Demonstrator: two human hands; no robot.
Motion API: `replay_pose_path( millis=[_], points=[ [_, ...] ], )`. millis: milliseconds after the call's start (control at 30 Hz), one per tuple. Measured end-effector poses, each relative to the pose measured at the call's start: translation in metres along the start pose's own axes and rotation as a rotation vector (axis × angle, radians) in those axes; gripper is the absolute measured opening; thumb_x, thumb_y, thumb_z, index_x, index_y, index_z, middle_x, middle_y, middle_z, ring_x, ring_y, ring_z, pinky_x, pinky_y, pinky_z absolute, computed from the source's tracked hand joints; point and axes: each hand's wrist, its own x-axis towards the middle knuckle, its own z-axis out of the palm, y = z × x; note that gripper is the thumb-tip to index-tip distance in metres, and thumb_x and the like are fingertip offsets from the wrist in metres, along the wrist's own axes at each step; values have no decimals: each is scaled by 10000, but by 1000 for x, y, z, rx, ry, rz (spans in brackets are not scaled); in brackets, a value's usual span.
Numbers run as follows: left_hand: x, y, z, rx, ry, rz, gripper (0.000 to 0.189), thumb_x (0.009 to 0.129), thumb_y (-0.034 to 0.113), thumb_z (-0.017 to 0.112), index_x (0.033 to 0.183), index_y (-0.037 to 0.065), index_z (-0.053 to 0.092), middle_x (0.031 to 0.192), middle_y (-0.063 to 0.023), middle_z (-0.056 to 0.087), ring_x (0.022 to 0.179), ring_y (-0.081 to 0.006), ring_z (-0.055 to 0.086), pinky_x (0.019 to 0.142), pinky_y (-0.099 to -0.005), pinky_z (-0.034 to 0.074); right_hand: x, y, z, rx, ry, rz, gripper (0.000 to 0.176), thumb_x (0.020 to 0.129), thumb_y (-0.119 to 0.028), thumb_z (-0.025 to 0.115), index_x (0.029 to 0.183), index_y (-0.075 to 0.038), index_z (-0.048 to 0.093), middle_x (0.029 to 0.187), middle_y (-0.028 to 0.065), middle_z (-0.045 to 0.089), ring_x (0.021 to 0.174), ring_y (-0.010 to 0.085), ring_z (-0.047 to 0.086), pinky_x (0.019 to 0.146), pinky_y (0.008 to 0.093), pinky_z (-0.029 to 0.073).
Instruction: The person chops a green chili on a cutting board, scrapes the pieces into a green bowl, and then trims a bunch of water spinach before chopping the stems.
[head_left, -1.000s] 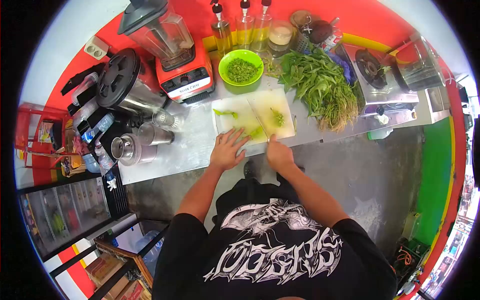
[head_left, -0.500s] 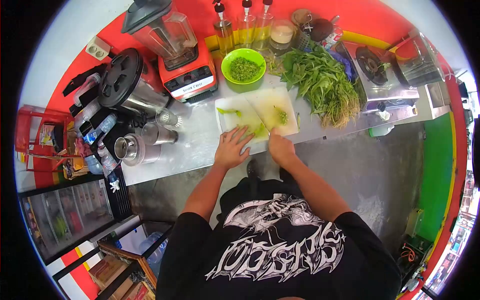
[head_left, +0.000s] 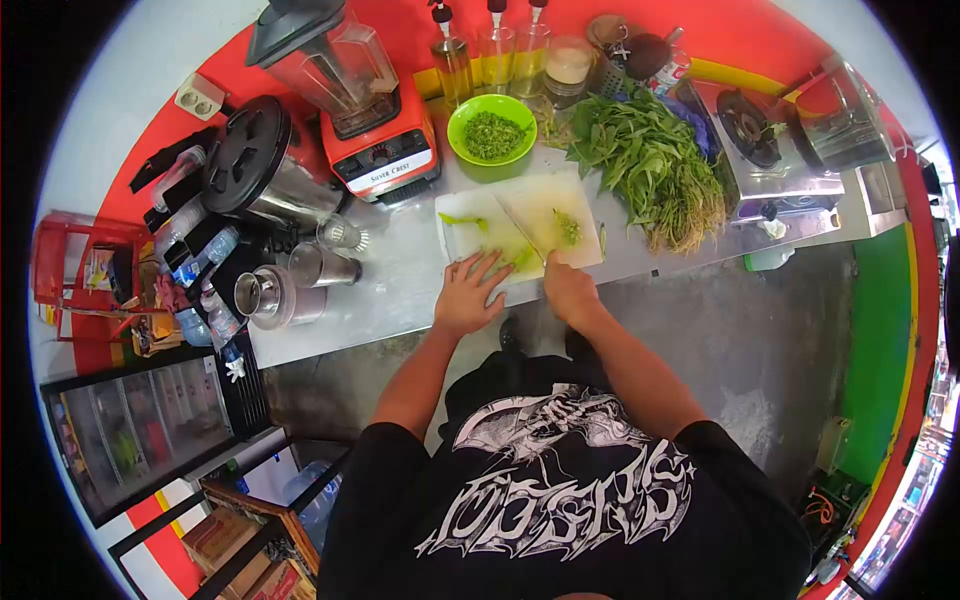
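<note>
My left hand point(head_left: 468, 293) lies with its fingers spread at the front edge of the white cutting board point(head_left: 470, 207), touching its left part. My right hand point(head_left: 570, 290) is wrapped round the handle of a knife point(head_left: 520, 226), whose blade slants up and left across the board. A long green piece point(head_left: 463, 220) lies left of the blade. Chopped greens point(head_left: 568, 228) sit in a small pile to its right. Behind the board stands a lime green bowl point(head_left: 491, 172) holding chopped greens. Right of the bowl rests a large leafy bunch point(head_left: 650, 165) with its roots on.
A red blender point(head_left: 381, 160), a lidded steel container point(head_left: 290, 195) and metal cups point(head_left: 318, 265) stand on the left of the steel table point(head_left: 340, 325). Pump bottles point(head_left: 496, 62) line the back wall. A gas stove point(head_left: 780, 180) is at the right.
The whole view has shifted slightly, so things appear a little further right. The hands and knife hold nearly the same places on the board.
</note>
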Motion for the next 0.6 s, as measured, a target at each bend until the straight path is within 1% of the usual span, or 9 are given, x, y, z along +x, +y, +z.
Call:
replay_pose_path(
  millis=[133, 200, 233, 300, 333, 400, 433, 500, 600],
  points=[
    [1, 1, -2, 6, 4, 1, 527, 906, 380, 637, 1421, 283, 585, 1575, -5, 442, 1399, -274, 414, 1101, -514, 341, -7, -9, 4, 6, -62, 87, 202, 973, -122, 479, 1134, -1, 496, 896, 226, 738, 857, 383, 751, 727, 495, 600],
    [1, 0, -2, 3, 22, 15, 520, 905, 382, 640, 1413, 280, 594, 1571, -10, 448, 1391, -275, 425, 1095, -505, 345, -6, -9, 9, 78, -48, 89, 234, 942, -91, 520, 1141, 25, 479, 917, 283, 717, 865, 435, 733, 746, 525, 589],
    [1, 1, -2, 2, 21, 15, 520, 905, 382, 640, 1413, 280, 594, 1571, -10, 448, 1391, -275, 425, 1095, -505, 345, -2, -7, 10, 78, -49, 90, 234, 942, -91, 520, 1141, 25, 479, 917, 283, 717, 865, 435, 733, 746, 525, 589],
    [1, 0, -1, 5, 37, 22, 517, 904, 382, 642, 1408, 277, 600, 1566, -13, 457, 1386, -275, 433, 1088, -498, 350, 9, -6, 7, 74, -9, 25, 258, 944, -98, 516, 1167, 27, 475, 920, 273, 722, 868, 429, 736, 757, 520, 592],
    [1, 0, 0, 1, 40, 21, 521, 900, 383, 646, 1410, 283, 599, 1561, -10, 465, 1384, -276, 435, 1086, -499, 352, 6, -7, 5, 80, -10, 30, 258, 944, -98, 516, 1167, 27, 475, 920, 273, 722, 868, 429, 736, 757, 520, 592],
    [0, 1, 1, 3, 37, 17, 522, 900, 385, 647, 1410, 286, 598, 1558, -7, 468, 1382, -278, 437, 1087, -500, 351, 3, -7, -1, -2, 9, -10, 187, 959, -93, 510, 1127, -13, 496, 888, 231, 738, 832, 378, 754, 716, 492, 600],
    [0, 0, 1, 5, 40, 7, 523, 899, 387, 648, 1410, 289, 598, 1555, -5, 472, 1380, -280, 439, 1087, -500, 351, 0, -8, 0, -3, 9, -11, 187, 959, -93, 510, 1127, -13, 496, 888, 231, 738, 832, 378, 754, 716, 492, 600],
    [0, 0, 1, -3, 41, 4, 519, 899, 387, 649, 1407, 290, 600, 1555, -4, 472, 1380, -280, 439, 1090, -500, 349, -8, -10, 7, 6, -22, 59, 188, 949, -85, 527, 1119, -8, 506, 887, 220, 741, 831, 376, 753, 709, 475, 601],
    [1, 0, 0, -8, 34, 3, 513, 899, 386, 651, 1401, 289, 606, 1554, -2, 473, 1379, -280, 438, 1094, -500, 346, -7, -11, 19, -21, 17, 43, 196, 938, -89, 550, 1109, 0, 516, 878, 207, 742, 820, 369, 755, 701, 470, 603]
  ],
)
